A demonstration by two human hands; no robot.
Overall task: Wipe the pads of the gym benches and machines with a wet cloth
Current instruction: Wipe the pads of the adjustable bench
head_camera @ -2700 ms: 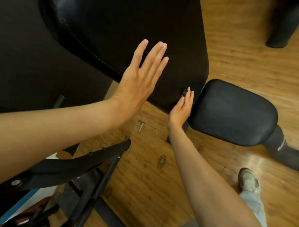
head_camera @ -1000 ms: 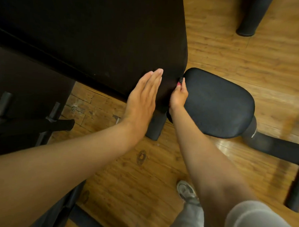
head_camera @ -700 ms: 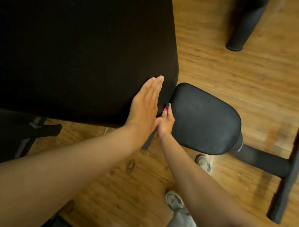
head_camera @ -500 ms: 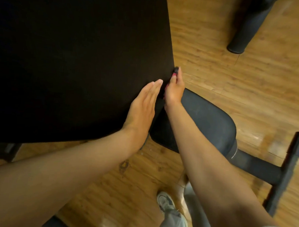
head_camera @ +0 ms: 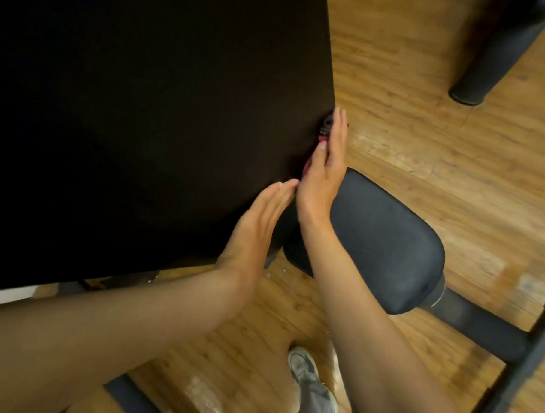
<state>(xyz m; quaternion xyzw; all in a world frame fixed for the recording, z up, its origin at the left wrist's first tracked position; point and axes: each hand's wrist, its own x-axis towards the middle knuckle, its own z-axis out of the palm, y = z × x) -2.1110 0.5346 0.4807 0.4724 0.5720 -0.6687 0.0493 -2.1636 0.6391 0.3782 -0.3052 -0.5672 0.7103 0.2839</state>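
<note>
Hands on bench pads, 2 pads in view.
L hand (head_camera: 258, 224) flat, fingers straight on my back pad (head_camera: 159, 123); R hand (head_camera: 324, 174) presses dark cloth (head_camera: 326, 126) to its edge, seat pad (head_camera: 372, 242) below.

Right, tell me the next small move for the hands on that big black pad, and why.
Probably slide the right hand further along the edge of the large back pad. It presses a dark red cloth flat against that edge, while the left hand lies open on the pad's face, seemingly steadying it. The seat pad looks untouched.
</note>
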